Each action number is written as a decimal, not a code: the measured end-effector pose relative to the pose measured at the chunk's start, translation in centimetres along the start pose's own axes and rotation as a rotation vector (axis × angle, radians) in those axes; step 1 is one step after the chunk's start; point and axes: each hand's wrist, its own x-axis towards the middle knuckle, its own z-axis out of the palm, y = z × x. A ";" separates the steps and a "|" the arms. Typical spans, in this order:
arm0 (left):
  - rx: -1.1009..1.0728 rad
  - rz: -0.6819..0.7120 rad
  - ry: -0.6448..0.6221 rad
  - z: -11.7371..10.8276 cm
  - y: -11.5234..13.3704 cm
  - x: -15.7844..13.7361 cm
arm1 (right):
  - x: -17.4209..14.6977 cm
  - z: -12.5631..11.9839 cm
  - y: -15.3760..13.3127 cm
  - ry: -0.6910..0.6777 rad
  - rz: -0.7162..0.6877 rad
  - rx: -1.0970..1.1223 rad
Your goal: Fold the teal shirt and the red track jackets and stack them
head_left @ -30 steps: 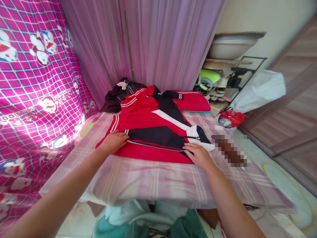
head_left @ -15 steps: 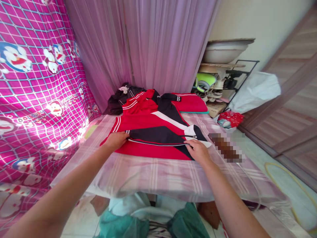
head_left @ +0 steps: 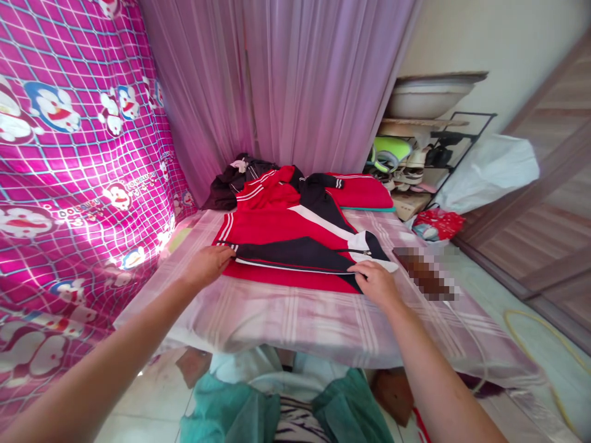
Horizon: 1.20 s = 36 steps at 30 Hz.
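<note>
A red, black and white zip-up jacket lies on the cloth-covered table. One dark sleeve with white and red piping is laid across its front, along the side nearest me. At the cuff end, on the left, my left hand pinches the sleeve's edge. My right hand pinches the same sleeve near the shoulder, beside the white collar part. Between the two hands the edge runs nearly straight. The jacket's other sleeve, with a striped black cuff, stretches toward the back.
Behind the jacket lie a pile of dark clothes and a folded red garment. A blurred brown object with a cable rests on the right. Purple curtains hang at the back; a shoe rack stands at the right.
My left hand still pinches the cuff end, and the jacket's near left hem has drawn in beneath it. My right hand keeps its grip. The view has turned slightly left.
</note>
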 end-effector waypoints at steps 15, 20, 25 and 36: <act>-0.005 -0.198 -0.090 -0.4 3.2 1.5 | 3.5 -1.1 -4.8 -0.101 -0.038 0.009; -0.013 -0.137 -0.046 3.0 5.4 3.9 | 6.3 2.9 -9.9 -0.274 -0.076 -0.040; -0.048 -0.144 -0.043 6.1 4.5 3.9 | 5.5 5.3 -9.2 -0.466 -0.018 -0.061; -0.326 0.011 0.109 6.2 -3.7 -1.5 | -0.5 -2.8 2.6 -0.511 -0.095 0.282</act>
